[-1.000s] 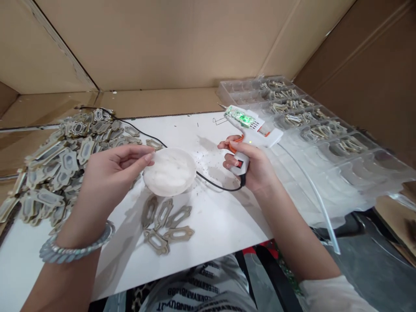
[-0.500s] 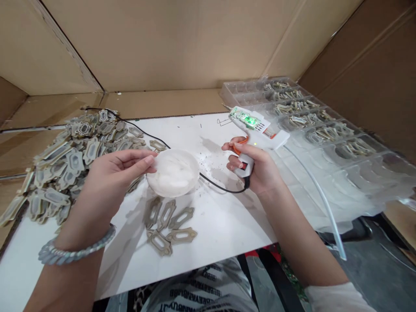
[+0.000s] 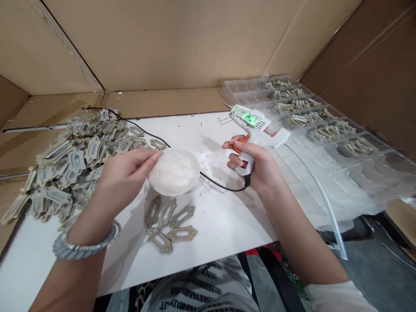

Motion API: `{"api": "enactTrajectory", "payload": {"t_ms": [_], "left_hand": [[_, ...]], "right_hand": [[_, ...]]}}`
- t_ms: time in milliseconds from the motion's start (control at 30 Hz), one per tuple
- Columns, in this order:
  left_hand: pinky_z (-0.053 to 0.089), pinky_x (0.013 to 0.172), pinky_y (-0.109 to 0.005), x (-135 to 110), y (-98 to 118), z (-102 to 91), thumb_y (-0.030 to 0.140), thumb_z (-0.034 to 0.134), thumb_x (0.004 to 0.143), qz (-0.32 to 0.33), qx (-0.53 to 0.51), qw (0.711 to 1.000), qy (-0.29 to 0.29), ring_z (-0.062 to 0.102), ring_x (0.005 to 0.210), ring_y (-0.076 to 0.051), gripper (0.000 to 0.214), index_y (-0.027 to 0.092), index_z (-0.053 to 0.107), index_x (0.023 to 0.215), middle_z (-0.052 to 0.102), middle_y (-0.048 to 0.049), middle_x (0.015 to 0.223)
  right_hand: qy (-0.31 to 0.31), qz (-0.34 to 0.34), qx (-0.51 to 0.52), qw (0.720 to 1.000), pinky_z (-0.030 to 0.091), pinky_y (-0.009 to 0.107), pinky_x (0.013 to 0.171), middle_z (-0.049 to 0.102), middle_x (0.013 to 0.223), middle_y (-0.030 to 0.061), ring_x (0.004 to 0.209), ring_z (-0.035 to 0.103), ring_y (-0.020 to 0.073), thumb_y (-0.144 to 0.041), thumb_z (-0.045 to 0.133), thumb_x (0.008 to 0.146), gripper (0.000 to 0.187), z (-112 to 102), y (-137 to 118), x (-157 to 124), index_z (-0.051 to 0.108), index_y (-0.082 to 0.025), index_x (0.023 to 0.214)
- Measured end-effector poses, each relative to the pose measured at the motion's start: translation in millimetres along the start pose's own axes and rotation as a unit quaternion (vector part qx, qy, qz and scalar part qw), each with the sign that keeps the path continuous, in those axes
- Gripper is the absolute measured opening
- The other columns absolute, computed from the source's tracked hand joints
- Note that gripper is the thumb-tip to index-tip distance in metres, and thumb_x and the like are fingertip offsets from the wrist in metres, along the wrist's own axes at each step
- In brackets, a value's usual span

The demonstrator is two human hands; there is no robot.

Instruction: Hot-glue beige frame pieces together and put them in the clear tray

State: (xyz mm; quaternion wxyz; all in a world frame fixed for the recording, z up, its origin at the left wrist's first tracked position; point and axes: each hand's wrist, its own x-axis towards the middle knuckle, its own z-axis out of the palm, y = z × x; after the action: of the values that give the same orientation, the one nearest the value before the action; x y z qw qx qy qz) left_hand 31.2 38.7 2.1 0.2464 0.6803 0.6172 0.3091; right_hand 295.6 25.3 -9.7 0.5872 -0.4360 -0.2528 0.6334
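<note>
Between thumb and fingers, my left hand (image 3: 131,175) pinches the left rim of a round, whitish translucent shallow dish (image 3: 175,172) over the table. A white hot glue gun (image 3: 260,123) with an orange trigger and a glowing green patch sits in my right hand (image 3: 256,167), its nozzle pointing to the upper left. Out of its back hangs a long translucent glue stick (image 3: 320,195). Just below the dish, several flat beige frame-shaped pieces (image 3: 182,234) with slotted openings lie grouped on the white tabletop (image 3: 221,225).
A large heap of similar flat pieces (image 3: 76,160) covers the table's left side. To the right, a clear compartment tray (image 3: 351,169) holds small metal-looking parts in its far sections. A black cord (image 3: 221,187) crosses the table to the gun. Cardboard walls (image 3: 182,47) enclose the back and sides.
My left hand and wrist have shifted slightly to the right, its fingertips reaching a little further over the dish's rim. My right hand and the glue gun stay practically still.
</note>
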Motion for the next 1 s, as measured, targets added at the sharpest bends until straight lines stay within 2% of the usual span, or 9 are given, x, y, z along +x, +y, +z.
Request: {"api": "enactTrajectory", "payload": {"t_ms": [67, 133, 267, 433, 567, 667, 767, 1000], "left_hand": [[0.052, 0.087, -0.031, -4.5, 1.5, -4.6, 0.051, 0.057, 0.081, 0.021, 0.025, 0.999, 0.019, 0.068, 0.091, -0.021, 0.037, 0.026, 0.082, 0.093, 0.077, -0.0022, 0.097], [0.053, 0.081, -0.032, -15.0, 1.1, -10.3, 0.054, 0.059, 0.083, 0.015, 0.042, 0.997, 0.055, 0.067, 0.084, -0.019, 0.037, 0.028, 0.081, 0.097, 0.076, -0.0009, 0.093], [0.055, 0.080, -0.037, -50.7, -9.0, -17.1, 0.057, 0.072, 0.075, -0.083, 0.003, 0.988, 0.130, 0.069, 0.077, -0.021, 0.033, 0.031, 0.079, 0.093, 0.077, 0.0008, 0.088], [0.056, 0.083, -0.037, -90.9, -27.0, -10.6, 0.056, 0.074, 0.068, -0.182, -0.009, 0.982, 0.053, 0.072, 0.084, -0.026, 0.029, 0.030, 0.078, 0.079, 0.078, 0.0000, 0.084], [0.057, 0.075, -0.035, -96.2, -38.3, -3.4, 0.064, 0.074, 0.066, -0.222, 0.002, 0.975, 0.004, 0.072, 0.080, -0.027, 0.040, 0.029, 0.080, 0.082, 0.079, -0.0021, 0.083], [0.055, 0.063, -0.031, -90.9, -41.5, 1.3, 0.065, 0.075, 0.063, -0.212, 0.002, 0.977, -0.026, 0.070, 0.069, -0.024, 0.045, 0.025, 0.078, 0.084, 0.077, -0.0034, 0.074], [0.050, 0.053, -0.029, -87.2, -40.0, 6.2, 0.061, 0.075, 0.063, -0.197, -0.017, 0.980, -0.033, 0.066, 0.058, -0.021, 0.043, 0.025, 0.069, 0.084, 0.074, -0.0022, 0.065], [0.046, 0.049, -0.032, -89.3, -38.3, 12.1, 0.053, 0.070, 0.072, -0.172, -0.004, 0.985, -0.005, 0.065, 0.056, -0.022, 0.030, 0.031, 0.052, 0.082, 0.070, 0.0000, 0.063]], "right_hand": [[-0.001, 0.000, -0.001, 1.000, 0.039, 0.021, 0.045, 0.069, 0.076, -0.0026, 0.042, 0.033, 0.0014, -0.023, 0.079, 0.057, 0.026, 0.4, -0.3, -0.7, 0.058, -0.019, 0.072], [-0.005, -0.003, -0.003, 1.000, 0.039, 0.021, 0.045, 0.069, 0.077, -0.0023, 0.042, 0.033, 0.0014, -0.024, 0.080, 0.058, 0.026, -0.2, 0.2, -0.9, 0.058, -0.019, 0.072], [-0.012, -0.010, -0.011, 1.000, 0.039, 0.021, 0.046, 0.068, 0.079, -0.0016, 0.044, 0.036, 0.0023, -0.023, 0.079, 0.061, 0.024, -2.8, 2.0, -0.8, 0.059, -0.020, 0.074], [-0.011, -0.002, -0.013, 1.000, 0.039, 0.022, 0.046, 0.068, 0.080, -0.0015, 0.044, 0.035, 0.0023, -0.021, 0.075, 0.063, 0.018, -2.4, 1.8, -1.9, 0.060, -0.020, 0.073], [-0.004, -0.005, -0.023, 1.000, 0.037, 0.021, 0.046, 0.067, 0.079, -0.0017, 0.044, 0.036, 0.0023, -0.019, 0.073, 0.065, 0.015, -0.8, 1.2, -2.5, 0.060, -0.020, 0.070], [-0.004, -0.003, -0.024, 1.000, 0.038, 0.022, 0.046, 0.067, 0.079, -0.0014, 0.044, 0.036, 0.0027, -0.020, 0.073, 0.067, 0.014, -1.3, 1.5, -1.8, 0.059, -0.020, 0.070], [-0.005, -0.004, -0.023, 1.000, 0.038, 0.023, 0.046, 0.067, 0.081, -0.0009, 0.044, 0.036, 0.0029, -0.020, 0.074, 0.069, 0.015, -2.6, 1.9, -1.0, 0.059, -0.020, 0.071], [-0.013, -0.009, -0.029, 0.999, 0.038, 0.024, 0.046, 0.067, 0.082, -0.0009, 0.044, 0.035, 0.0036, -0.021, 0.076, 0.073, 0.018, -4.1, 2.3, -0.5, 0.059, -0.021, 0.072]]}}
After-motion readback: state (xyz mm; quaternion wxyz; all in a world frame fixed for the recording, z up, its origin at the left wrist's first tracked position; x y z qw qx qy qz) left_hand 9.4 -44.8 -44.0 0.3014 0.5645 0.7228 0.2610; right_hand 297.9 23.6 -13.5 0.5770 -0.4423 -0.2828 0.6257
